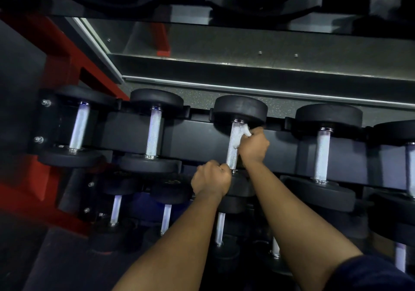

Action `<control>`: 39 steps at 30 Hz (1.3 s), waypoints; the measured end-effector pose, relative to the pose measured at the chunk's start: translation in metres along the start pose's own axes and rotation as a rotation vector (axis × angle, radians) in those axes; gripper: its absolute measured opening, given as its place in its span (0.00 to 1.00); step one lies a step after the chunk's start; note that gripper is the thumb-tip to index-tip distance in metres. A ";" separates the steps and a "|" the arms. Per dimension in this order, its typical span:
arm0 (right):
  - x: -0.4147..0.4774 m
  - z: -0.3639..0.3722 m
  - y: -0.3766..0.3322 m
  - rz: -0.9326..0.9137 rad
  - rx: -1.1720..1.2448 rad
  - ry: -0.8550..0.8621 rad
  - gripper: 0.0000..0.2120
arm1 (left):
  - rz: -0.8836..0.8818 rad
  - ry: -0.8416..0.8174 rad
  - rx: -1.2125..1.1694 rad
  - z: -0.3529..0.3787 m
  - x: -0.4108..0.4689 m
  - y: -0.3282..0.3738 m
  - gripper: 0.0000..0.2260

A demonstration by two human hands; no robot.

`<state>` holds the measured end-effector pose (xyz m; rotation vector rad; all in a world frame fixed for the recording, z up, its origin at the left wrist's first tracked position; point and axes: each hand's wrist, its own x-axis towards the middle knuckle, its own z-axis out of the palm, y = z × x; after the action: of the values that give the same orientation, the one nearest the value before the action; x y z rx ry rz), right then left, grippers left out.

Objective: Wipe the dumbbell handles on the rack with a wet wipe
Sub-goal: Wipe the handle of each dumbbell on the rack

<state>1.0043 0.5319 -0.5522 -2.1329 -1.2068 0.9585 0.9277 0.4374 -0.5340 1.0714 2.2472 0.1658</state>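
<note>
Dumbbell handles [220, 226] on the lowest tier sit closest, pale bars between black heads, partly hidden beneath the person's two bare forearms. A dark blue sleeve [372, 272] shows at the near end of the right arm. Just beyond, the left hand [211, 181] is curled into a fist at the near end of one handle [231, 155] on the middle tier of the rack [190, 142], its knuckles touching the bar; whether it truly grips the bar or only rests against it I cannot tell from here. Farther up the same bar, the right hand [253, 146] has its fingers closed round a crumpled white wipe [239, 136], pressing it against the upper part of the handle, close under the far head [240, 108]. This dumbbell is third from the left in its row and lies in its cradle with the handle running away from the person. Its left neighbour [153, 131] and right neighbour [322, 153] lie the same way, each well apart from the hands. A red frame [56, 50] carries the rack at the left end. Behind the row runs a strip of speckled floor [202, 99], then a glossy panel [247, 41] with a metal edge, and farthest off a top shelf [190, 9] holding large black weights.
</note>
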 end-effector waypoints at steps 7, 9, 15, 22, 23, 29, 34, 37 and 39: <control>-0.003 0.007 0.030 0.008 -0.074 -0.454 0.11 | 0.009 0.005 0.003 0.002 0.001 -0.003 0.16; -0.001 0.010 0.040 0.140 0.074 -0.634 0.12 | 0.012 0.006 0.016 0.004 0.001 -0.003 0.16; 0.024 0.011 0.012 0.236 0.410 -0.425 0.12 | 0.018 0.009 0.021 0.003 0.002 -0.002 0.16; -0.027 -0.010 0.000 -0.165 0.045 -0.009 0.08 | 0.010 -0.004 0.014 0.003 0.002 -0.003 0.16; -0.033 -0.008 0.003 -0.223 -0.033 -0.022 0.07 | 0.012 -0.006 0.017 0.003 0.002 -0.003 0.16; -0.046 -0.013 0.002 -0.345 -0.400 -0.165 0.11 | 0.003 -0.019 0.011 0.002 0.002 -0.003 0.17; -0.052 -0.026 0.003 -0.257 -0.376 -0.272 0.08 | -0.016 -0.078 -0.006 -0.003 0.001 -0.001 0.20; -0.054 -0.040 0.009 -0.226 -0.287 -0.308 0.11 | 0.005 -0.115 0.009 -0.007 -0.003 -0.001 0.21; -0.056 -0.049 0.012 -0.231 -0.248 -0.319 0.16 | 0.029 -0.131 0.009 -0.009 -0.004 -0.004 0.22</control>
<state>1.0288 0.4729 -0.5115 -2.0096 -1.7677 1.1212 0.9217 0.4330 -0.5268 1.0882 2.1183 0.0946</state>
